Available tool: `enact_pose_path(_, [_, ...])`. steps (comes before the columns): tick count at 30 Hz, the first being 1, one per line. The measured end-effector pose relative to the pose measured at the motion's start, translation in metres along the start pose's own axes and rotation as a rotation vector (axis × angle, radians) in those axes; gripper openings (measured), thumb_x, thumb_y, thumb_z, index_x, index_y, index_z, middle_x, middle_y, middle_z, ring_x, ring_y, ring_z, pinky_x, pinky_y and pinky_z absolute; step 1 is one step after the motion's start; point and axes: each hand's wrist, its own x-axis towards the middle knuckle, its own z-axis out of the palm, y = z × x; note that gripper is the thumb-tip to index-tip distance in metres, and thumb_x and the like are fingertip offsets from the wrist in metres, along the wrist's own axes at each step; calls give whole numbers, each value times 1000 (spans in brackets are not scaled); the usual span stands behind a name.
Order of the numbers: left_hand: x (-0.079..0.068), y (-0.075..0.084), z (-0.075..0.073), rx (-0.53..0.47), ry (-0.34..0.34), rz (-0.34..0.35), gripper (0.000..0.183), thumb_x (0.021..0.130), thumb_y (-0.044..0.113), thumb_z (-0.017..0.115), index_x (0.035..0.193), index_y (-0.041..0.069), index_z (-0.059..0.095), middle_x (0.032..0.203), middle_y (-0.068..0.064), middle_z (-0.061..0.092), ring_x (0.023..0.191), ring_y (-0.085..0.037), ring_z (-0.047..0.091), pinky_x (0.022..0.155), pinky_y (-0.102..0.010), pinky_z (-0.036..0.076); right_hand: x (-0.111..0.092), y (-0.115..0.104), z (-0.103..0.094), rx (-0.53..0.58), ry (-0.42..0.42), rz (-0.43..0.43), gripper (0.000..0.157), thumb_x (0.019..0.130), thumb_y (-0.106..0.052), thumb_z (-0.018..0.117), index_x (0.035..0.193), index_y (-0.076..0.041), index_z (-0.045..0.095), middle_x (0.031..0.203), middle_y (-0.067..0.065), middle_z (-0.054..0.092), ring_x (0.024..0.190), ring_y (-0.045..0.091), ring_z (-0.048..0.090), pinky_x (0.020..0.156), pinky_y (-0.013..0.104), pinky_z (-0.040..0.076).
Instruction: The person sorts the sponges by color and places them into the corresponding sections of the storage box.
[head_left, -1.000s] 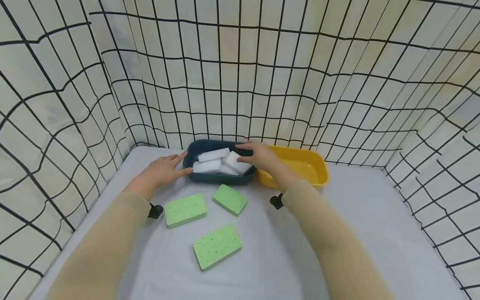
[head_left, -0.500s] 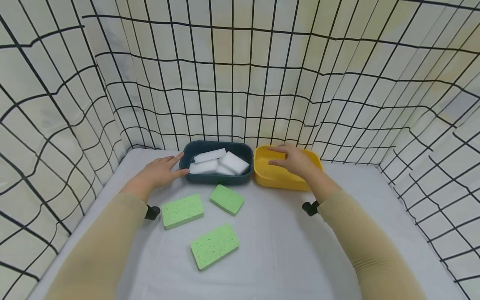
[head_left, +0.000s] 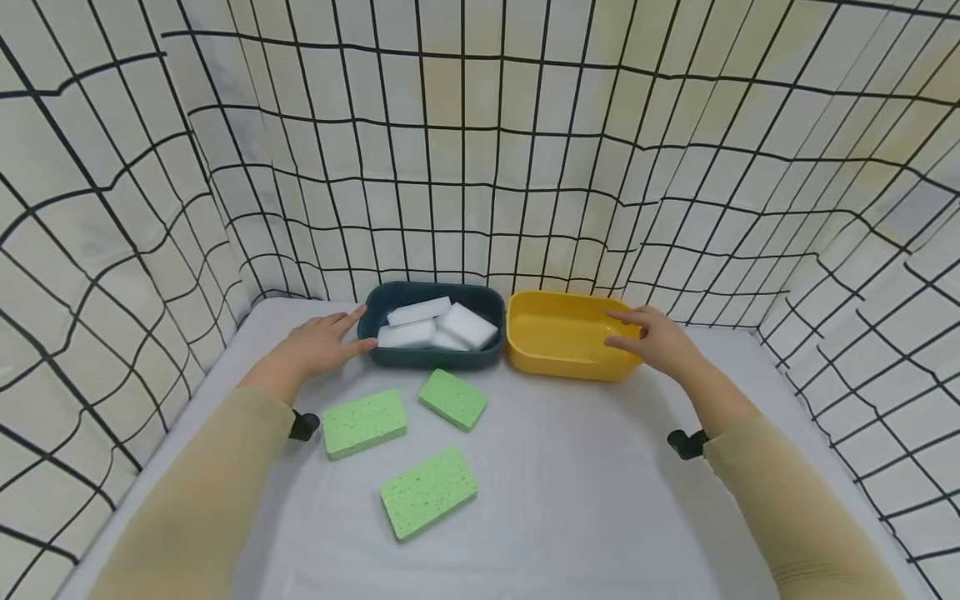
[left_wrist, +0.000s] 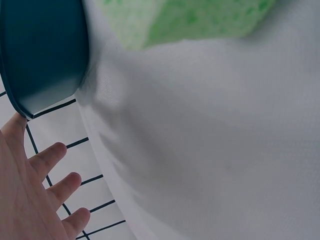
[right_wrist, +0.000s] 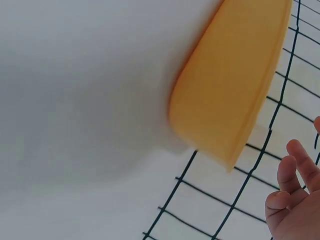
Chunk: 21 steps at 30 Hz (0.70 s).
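Observation:
At the left end of a dark blue plastic tub [head_left: 435, 359], my left hand [head_left: 313, 345] spreads its thumb and fingers along the rim. The left wrist view has a fingertip [left_wrist: 18, 122] right at that rim, the other fingers held apart from the tub. Several white blocks [head_left: 417, 311] lie piled inside. My right hand [head_left: 666, 343] is over the right end of a yellow tub [head_left: 562, 365], thumb and fingers apart and nothing between them. In the right wrist view its loosely bent fingers [right_wrist: 287, 172] are beyond the yellow tub's end.
Three green speckled sponges lie on the white-covered table [head_left: 570, 483]: one at the left [head_left: 365, 423], one just before the blue tub [head_left: 453, 399], another nearer the front [head_left: 429, 493]. Black wire mesh [head_left: 480, 129] stands behind the tubs and along both sides.
My right hand has moved right, from over the white blocks in the blue tub, across the yellow tub to its right end. The left hand stays at the blue tub; the view shifted slightly.

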Motion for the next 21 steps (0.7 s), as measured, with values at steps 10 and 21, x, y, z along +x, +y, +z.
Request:
enact_pose_path(10, [0,1,0,8,-1,-4,96,91,81,26,161,19,6,159,-28,19,139,-58,19,109,-72,20,-12,27,-1,30,3,67,69,88,-54,70,147,-22,51,131,15,50,102,31,43,72,38,42])
enact_pose_path(21, [0,1,0,9,1,6,96,91,81,25,161,18,6,159,-28,20,138,-59,20,108,-73,21,-10,57,14,72,-15,144,96,83,-67,67,159,-24,26,122,17,50,101,33,47,78,39,44])
